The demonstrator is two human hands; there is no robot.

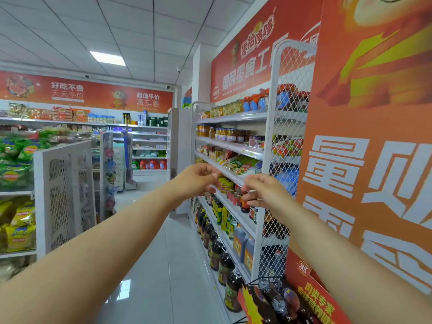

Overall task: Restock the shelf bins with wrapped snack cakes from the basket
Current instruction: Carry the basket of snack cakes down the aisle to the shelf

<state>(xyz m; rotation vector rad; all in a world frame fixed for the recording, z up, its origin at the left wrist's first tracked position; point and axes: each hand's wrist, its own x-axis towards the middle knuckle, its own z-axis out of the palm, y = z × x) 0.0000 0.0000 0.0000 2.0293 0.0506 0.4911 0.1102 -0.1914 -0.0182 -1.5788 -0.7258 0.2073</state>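
Left hand [196, 178] fingers loosely curled, empty; right hand [261, 190] alike.

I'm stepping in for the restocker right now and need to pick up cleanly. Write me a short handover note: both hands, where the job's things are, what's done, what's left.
Left hand: raised in front of the white metal shelf unit, fingers loosely curled, nothing visibly held.
Right hand: raised beside it near the white wire-mesh end panel, fingers curled; whether it pinches anything cannot be told.
Job's things: no basket, snack cakes or bins are in view. These shelves hold jars and dark sauce bottles.
Done: nothing shows.
Left: find the basket, then fill the bins.
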